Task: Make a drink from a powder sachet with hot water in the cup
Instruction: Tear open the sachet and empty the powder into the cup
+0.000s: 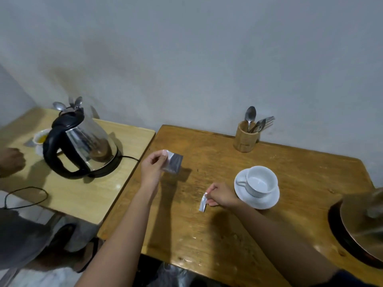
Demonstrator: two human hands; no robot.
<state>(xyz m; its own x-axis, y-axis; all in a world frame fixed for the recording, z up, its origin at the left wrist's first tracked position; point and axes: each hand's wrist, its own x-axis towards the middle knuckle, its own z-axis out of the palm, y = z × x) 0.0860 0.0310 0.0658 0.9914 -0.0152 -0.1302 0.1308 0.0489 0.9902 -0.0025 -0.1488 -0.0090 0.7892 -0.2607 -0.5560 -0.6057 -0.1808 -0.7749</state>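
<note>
A silver foil sachet (173,162) hangs above the brown wooden table (207,235), pinched at its top corner by my left hand (152,168). My right hand (222,195) pinches a small torn-off foil strip (203,203) low over the table, just left of the saucer. A white cup (261,181) stands empty and upright on a white saucer (267,201), handle pointing left. A steel electric kettle (83,141) with a black handle sits on its base on the lighter table at the left.
A wooden holder with spoons and forks (246,137) stands at the back by the wall. A round lidded pot (362,226) sits at the right edge. Another person's hand (11,161) rests beside the kettle near a small bowl (42,138). The kettle's cord (27,196) loops off the table.
</note>
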